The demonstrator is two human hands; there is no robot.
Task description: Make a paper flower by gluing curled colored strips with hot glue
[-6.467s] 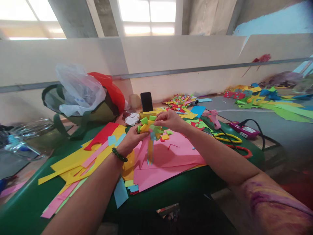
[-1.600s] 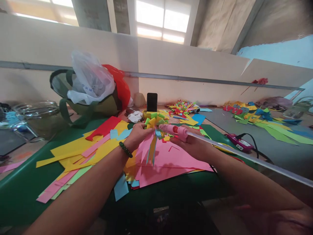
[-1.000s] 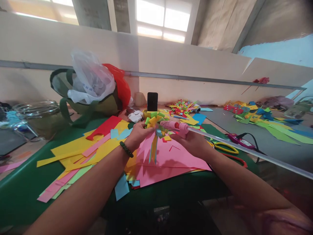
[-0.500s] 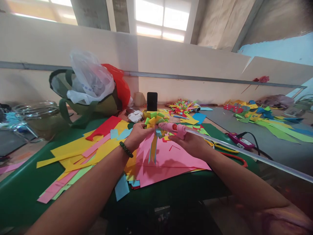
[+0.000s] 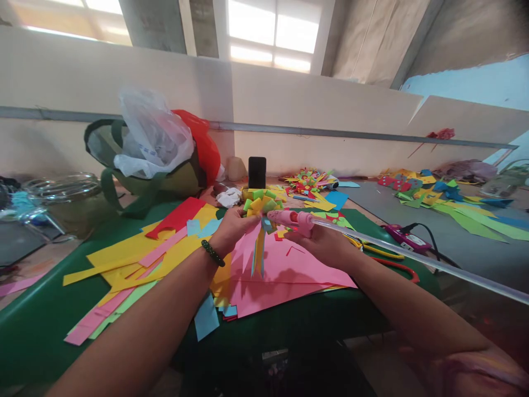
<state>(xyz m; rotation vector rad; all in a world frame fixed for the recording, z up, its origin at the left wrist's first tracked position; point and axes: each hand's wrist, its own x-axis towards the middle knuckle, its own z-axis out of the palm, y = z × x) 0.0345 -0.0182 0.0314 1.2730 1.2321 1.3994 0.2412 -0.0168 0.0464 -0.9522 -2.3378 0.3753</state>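
My left hand is closed on a paper flower of looped yellow and green strips, with yellow and blue paper tails hanging below it. In my right hand is a pink hot glue gun, gripped with the fingers wrapped underneath. Its nozzle points left and touches or nearly touches the flower. From the gun's back a long clear glue stick runs out to the right. Pink paper sheets lie beneath both hands. The fingertips of each hand are partly hidden.
Loose coloured strips spread over the green mat at left. A bag and a phone stand behind. To the right are red-handled scissors, a purple device with a cord and paper scraps.
Almost nothing differs. The glue gun stays against or close to the flower, and both hands keep their hold. The view has shifted very slightly.
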